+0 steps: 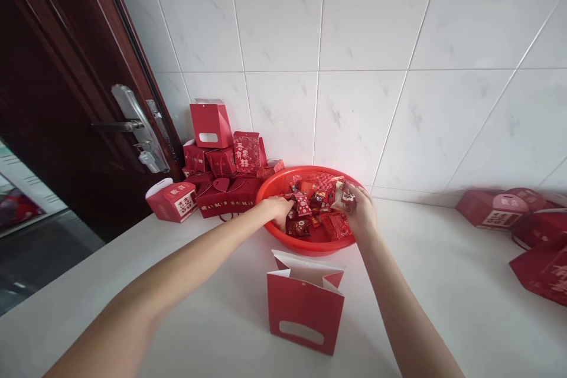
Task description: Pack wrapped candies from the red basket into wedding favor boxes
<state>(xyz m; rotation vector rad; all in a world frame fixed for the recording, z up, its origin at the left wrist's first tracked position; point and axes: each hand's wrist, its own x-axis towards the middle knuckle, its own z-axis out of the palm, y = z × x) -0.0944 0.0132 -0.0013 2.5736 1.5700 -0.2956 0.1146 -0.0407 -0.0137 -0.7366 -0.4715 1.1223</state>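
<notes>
A red plastic basket (301, 243) holds several wrapped candies (303, 204) in red packaging. My left hand (280, 211) reaches over the basket's left rim, its fingertips down among the candies; whether it grips one is hidden. At the basket's right side, my right hand (361, 207) is closed on a clear and red wrapped candy (343, 196). In front of the basket stands a red paper box (305, 307), upright with its top open and a pale window low on its front.
Red gift boxes (221, 192) are stacked behind and left of the basket. More red boxes (500, 212) lie at the right edge of the white table (212, 295). A tiled wall (363, 118) rises behind, and a dark door (71, 53) stands at left.
</notes>
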